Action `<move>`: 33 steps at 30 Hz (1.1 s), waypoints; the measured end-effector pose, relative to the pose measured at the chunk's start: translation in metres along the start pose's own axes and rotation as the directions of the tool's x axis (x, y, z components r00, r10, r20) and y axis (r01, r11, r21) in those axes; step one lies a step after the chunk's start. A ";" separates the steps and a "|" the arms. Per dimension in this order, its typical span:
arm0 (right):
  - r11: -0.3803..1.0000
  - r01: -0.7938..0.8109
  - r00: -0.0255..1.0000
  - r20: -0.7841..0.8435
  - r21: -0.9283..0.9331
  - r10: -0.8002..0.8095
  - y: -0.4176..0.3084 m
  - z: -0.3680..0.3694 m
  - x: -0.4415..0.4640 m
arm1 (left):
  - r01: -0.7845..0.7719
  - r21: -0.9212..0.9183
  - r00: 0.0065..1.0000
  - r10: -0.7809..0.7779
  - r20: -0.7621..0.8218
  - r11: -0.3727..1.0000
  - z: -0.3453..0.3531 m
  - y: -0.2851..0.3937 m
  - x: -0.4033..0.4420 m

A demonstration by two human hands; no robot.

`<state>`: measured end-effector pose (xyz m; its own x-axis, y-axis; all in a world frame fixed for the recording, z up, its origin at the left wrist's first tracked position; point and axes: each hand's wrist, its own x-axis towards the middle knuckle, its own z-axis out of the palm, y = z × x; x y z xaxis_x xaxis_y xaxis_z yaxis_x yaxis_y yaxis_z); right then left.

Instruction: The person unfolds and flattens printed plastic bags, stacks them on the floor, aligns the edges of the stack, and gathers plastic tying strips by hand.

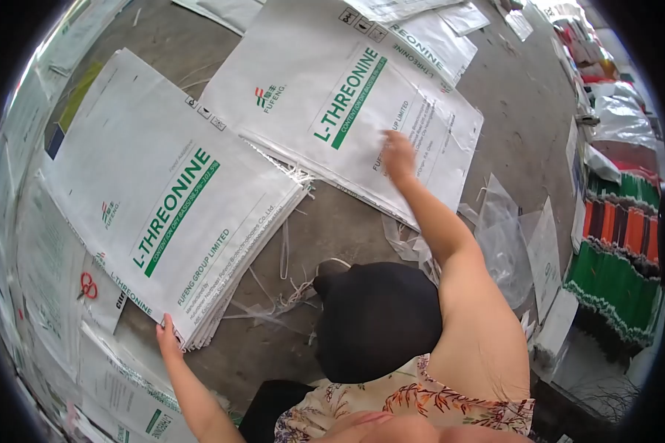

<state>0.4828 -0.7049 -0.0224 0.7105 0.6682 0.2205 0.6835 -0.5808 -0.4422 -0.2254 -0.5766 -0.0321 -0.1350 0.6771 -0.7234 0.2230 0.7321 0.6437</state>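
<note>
My left hand (pixel 168 336) is at the near corner of a stack of flat white sacks (pixel 111 159) printed "L-THREONINE" in green. Its thumb lies on top of the corner and the fingers go out of sight at the edge, closed on the top sack. My right hand (pixel 399 157) is over a second stack of the same white sacks (pixel 295 52), near the small print. Its fingers are blurred, and whether they touch the surface I cannot tell. The two stacks lie side by side on the grey floor, their corners nearly meeting in the middle.
Red-handled scissors (pixel 88 286) lie at the left among more printed sacks (pixel 44 258). Loose strings and clear plastic film (pixel 501 236) are on the concrete floor (pixel 332 214). Green and orange bundled sacks (pixel 617 288) are piled along the right. My black-covered knee (pixel 380 321) is in front.
</note>
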 end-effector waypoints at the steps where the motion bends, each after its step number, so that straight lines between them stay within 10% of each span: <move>1: 0.975 -0.123 0.990 -0.089 -0.184 0.108 0.061 -0.006 -0.007 | 0.009 0.039 1.000 -0.010 0.013 0.999 -0.001 -0.002 0.001; 4: 0.488 -0.748 0.626 -0.231 -0.451 0.745 0.122 -0.080 -0.028 | 0.008 0.041 1.000 -0.008 0.006 0.999 0.000 -0.002 -0.001; 7: 0.242 -0.763 0.364 -0.090 -0.599 0.927 0.216 -0.099 -0.066 | -0.036 0.076 0.996 0.042 -0.075 0.996 0.011 0.003 -0.006; 11: 0.233 -0.892 0.306 -0.138 -0.388 0.942 0.167 -0.107 -0.095 | -0.008 0.458 0.978 0.102 -0.181 0.889 -0.005 -0.017 0.015; 17: 0.251 -0.928 0.362 0.508 0.275 0.782 0.177 -0.136 -0.074 | -0.119 0.914 0.804 0.578 -0.141 0.389 0.046 0.039 -0.045; 19: 0.218 -0.899 0.428 0.651 0.381 0.627 0.165 -0.152 -0.040 | -0.512 0.796 0.718 0.669 0.190 0.324 0.079 0.043 -0.055; 24: 0.674 -0.578 0.791 0.520 0.459 0.324 0.191 -0.179 0.126 | -0.708 0.706 0.597 0.538 0.596 0.003 0.156 0.049 -0.102; 26: 0.457 -0.526 0.820 0.570 0.717 0.051 0.069 -0.204 0.177 | -0.650 0.758 0.625 0.526 0.577 -0.059 0.174 0.039 -0.090; 30: 0.479 -0.097 0.963 0.204 0.872 -0.176 -0.217 -0.238 0.214 | -0.601 0.796 0.576 0.647 0.500 -0.080 0.188 0.021 -0.068; 33: 0.288 -0.165 0.929 0.247 0.943 -0.275 -0.342 -0.223 0.311 | -0.517 0.856 0.715 0.557 0.422 0.014 0.191 0.017 -0.062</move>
<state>0.5071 -0.4023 0.3912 0.4310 0.8954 0.1121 -0.0781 0.1608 -0.9839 -0.0289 -0.6201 -0.0244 0.4354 0.8606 -0.2643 0.8994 -0.4032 0.1689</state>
